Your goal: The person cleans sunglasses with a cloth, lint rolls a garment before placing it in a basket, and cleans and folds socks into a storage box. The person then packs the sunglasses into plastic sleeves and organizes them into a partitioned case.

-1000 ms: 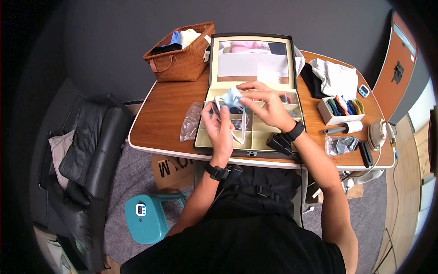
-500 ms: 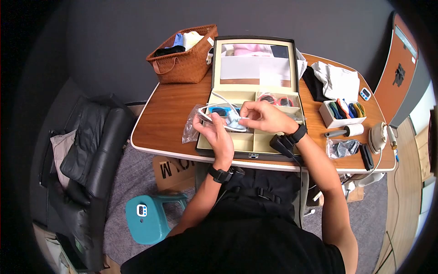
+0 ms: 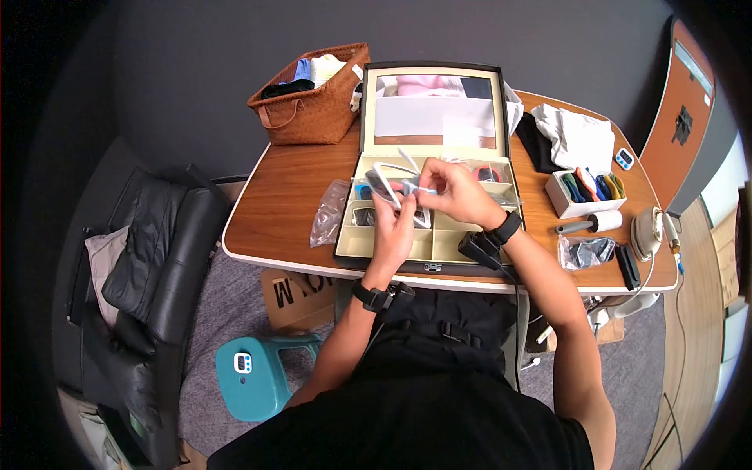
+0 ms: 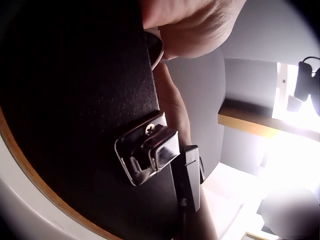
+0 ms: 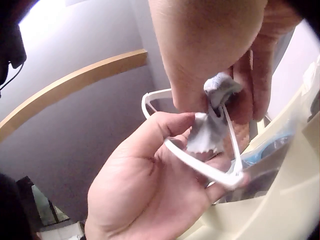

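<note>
My left hand [image 3: 392, 233] grips a pair of white-framed sunglasses [image 3: 381, 186] above an open compartment box [image 3: 363, 245]. A pale blue-grey cleaning cloth [image 5: 206, 134] with a zigzag edge is bunched around part of the frame. My right hand [image 3: 462, 196] pinches that cloth between thumb and fingers, close beside my left fingertips. In the right wrist view the left thumb [image 5: 167, 122] presses at the cloth, and the white frame loops around it. The left wrist view mostly shows the box's black side and metal latch [image 4: 155, 150]. More sunglasses [image 3: 364, 217] lie in the cream compartments below.
Left of the box is a crumpled clear plastic bag [image 3: 330, 213], with a woven basket [image 3: 307, 117] of clothes behind. To the right stand a white box of rolled fabrics [image 3: 576, 207], a lint roller [image 3: 603, 222], a bagged dark item [image 3: 586, 252] and a small steamer [image 3: 648, 231].
The sunglasses have turned in my left hand, a lens now facing up on the left. The cloth and my right hand moved down, then slightly right, staying at the frame.
</note>
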